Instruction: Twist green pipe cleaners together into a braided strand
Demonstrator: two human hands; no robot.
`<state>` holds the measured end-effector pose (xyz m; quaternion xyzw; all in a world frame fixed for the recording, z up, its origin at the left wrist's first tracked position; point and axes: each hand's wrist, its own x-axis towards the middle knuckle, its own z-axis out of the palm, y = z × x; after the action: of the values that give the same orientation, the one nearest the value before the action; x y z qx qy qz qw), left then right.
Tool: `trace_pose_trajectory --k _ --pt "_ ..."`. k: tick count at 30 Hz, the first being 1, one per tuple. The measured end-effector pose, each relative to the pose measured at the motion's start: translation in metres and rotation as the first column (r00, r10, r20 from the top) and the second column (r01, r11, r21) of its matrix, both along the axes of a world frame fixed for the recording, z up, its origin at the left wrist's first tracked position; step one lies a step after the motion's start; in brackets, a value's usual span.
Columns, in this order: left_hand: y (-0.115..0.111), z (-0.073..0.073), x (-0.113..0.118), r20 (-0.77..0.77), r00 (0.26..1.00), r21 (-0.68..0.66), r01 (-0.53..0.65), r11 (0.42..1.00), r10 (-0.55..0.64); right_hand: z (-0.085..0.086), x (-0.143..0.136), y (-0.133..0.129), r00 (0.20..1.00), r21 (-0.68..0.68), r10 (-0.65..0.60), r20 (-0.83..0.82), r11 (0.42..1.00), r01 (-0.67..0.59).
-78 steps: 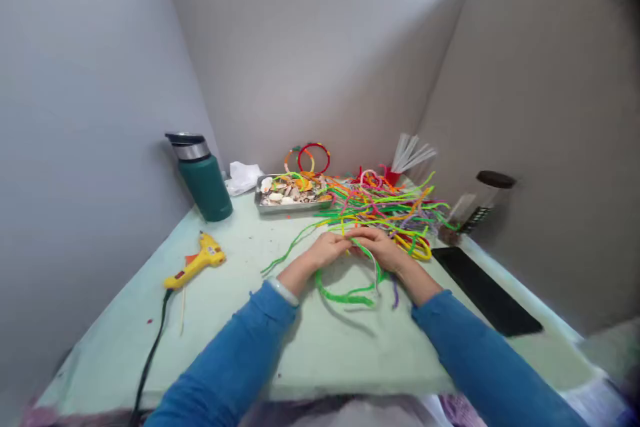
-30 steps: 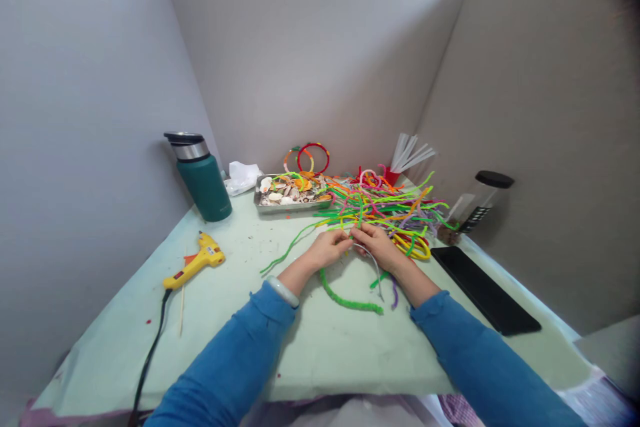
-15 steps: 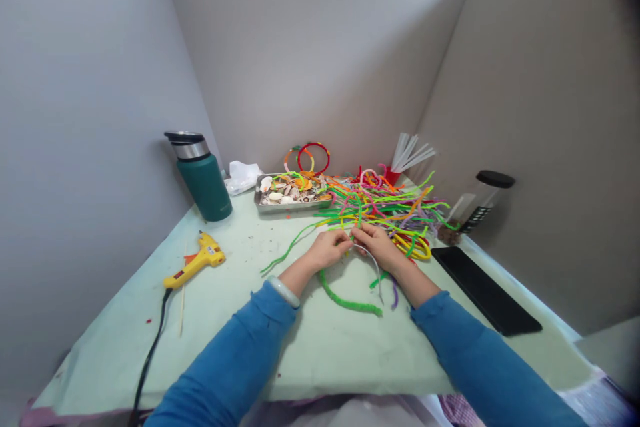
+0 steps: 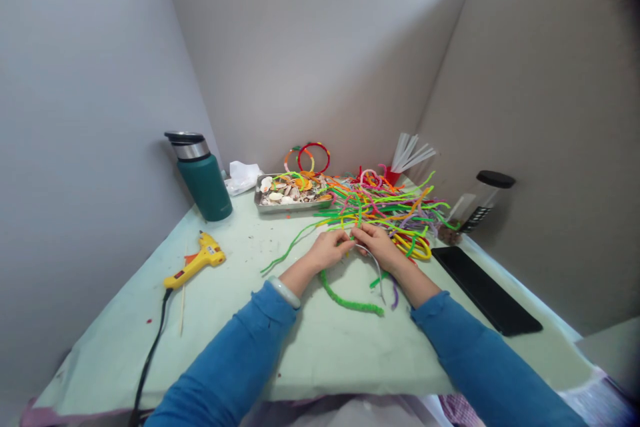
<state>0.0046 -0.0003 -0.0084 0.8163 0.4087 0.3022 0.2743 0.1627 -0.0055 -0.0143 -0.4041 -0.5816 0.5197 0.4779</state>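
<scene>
Nearer than the tray of shells (image 4: 295, 209) and a bit to its right, two hands meet over a thin bent strip (image 4: 379, 273). The left hand (image 4: 327, 248) and right hand (image 4: 379, 245) each pinch it with finger and thumb, close together. Green fuzz (image 4: 350, 305) covers the strip's left side, it seems, so that part looks done. Its right side is bare, so that part looks left to cover. The two ends are near each other; I can't tell if they touch. One green fuzzy stick (image 4: 359, 203) pokes up from the fingers.

Right of the tray, a big pile of fuzzy sticks (image 4: 400, 203) comes up to the hands and could snag them. Behind the tray stand two wrapped rings (image 4: 329, 159). Left of it are a green bottle (image 4: 204, 187) and, nearer, a yellow glue gun (image 4: 197, 263). Far right of it lies a flat black thing (image 4: 485, 290).
</scene>
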Motion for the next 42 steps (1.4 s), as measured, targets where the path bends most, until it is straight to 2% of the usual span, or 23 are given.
trace_pose_trajectory --k 12,23,32,42 --pt "0.0055 -0.0066 -0.0018 0.027 1.000 0.003 0.016 1.000 -0.016 -0.0020 0.0016 -0.0002 0.995 0.060 0.014 0.100 0.998 -0.020" --pt "0.0048 -0.0056 -0.0025 0.059 0.997 -0.040 0.046 0.998 -0.043 -0.0032 0.0003 0.0013 0.999 0.028 -0.039 0.030 0.999 0.038" --pt "0.0069 -0.0080 -0.0010 0.038 0.999 -0.044 0.009 0.999 -0.007 -0.0038 0.0000 0.0019 1.000 0.004 -0.031 -0.003 0.999 0.031" --pt "0.0054 -0.0055 -0.0029 0.046 0.996 -0.022 0.071 0.997 -0.070 -0.0022 0.0004 0.0005 0.998 0.055 -0.015 0.062 0.998 0.012"
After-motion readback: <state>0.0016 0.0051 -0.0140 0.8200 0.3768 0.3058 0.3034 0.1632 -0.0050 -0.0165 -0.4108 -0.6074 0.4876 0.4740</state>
